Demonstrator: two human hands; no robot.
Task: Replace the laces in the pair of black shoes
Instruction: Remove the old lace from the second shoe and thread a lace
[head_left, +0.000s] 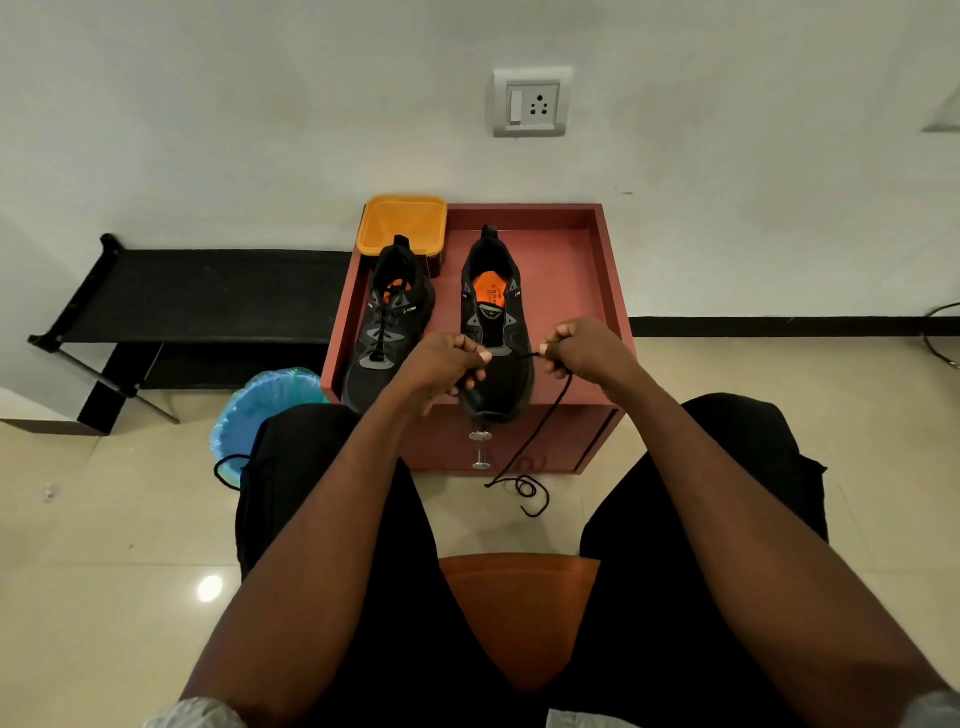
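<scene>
Two black shoes stand toes toward me on a reddish cabinet top (576, 270). The left shoe (387, 322) is laced. The right shoe (493, 306) has no lace in its eyelets and shows an orange insole. My left hand (449, 369) and my right hand (584, 351) each pinch a black lace (540, 431) stretched between them over the right shoe's toe end. From my right hand the lace hangs down to the floor and coils there. Another black lace (228, 470) lies over my left thigh.
An orange tub (402, 223) sits at the cabinet's back left corner. A blue-lined bin (260, 405) stands on the floor left of the cabinet, beside a black rack (208, 296). The cabinet front has two metal knobs (480, 447). I sit on an orange chair (519, 597).
</scene>
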